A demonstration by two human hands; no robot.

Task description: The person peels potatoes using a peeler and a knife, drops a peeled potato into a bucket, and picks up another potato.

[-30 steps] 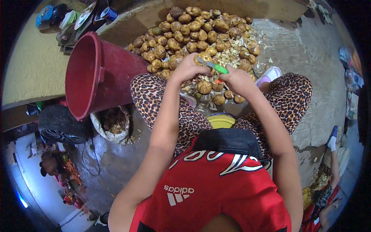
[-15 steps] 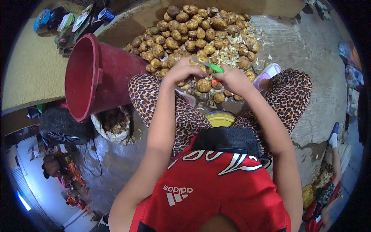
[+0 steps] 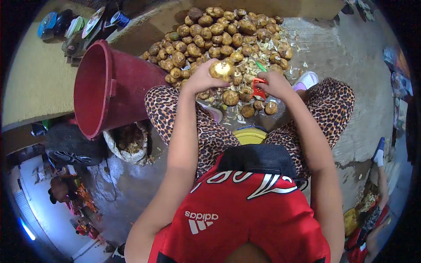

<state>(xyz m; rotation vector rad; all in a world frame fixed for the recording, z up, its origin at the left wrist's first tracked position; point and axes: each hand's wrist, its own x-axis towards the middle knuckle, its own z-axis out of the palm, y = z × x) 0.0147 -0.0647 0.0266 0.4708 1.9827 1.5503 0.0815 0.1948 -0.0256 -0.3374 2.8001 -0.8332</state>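
Note:
My left hand (image 3: 202, 79) is closed around a potato (image 3: 222, 70), a round yellow-brown one with pale shiny patches on top. My right hand (image 3: 276, 85) grips a green-handled knife (image 3: 261, 66); its blade is hard to make out now. A red slotted plastic piece (image 3: 258, 87) shows at the fingers of the same hand, its kind unclear. Both hands are above the front of a large heap of brown potatoes (image 3: 217, 29). Pale peelings (image 3: 252, 68) lie among them. A gap separates the two hands.
To the left a big maroon bucket (image 3: 106, 90) leans on its side. Near it stand a white sack (image 3: 131, 154) of scraps and a tyre (image 3: 72, 144). A yellow round container (image 3: 249, 136) is between my legs. Other people (image 3: 61, 189) appear at both edges.
My right hand has moved right and turned, taking the knife away from the left hand. The potato in my left hand and the red piece are more exposed now.

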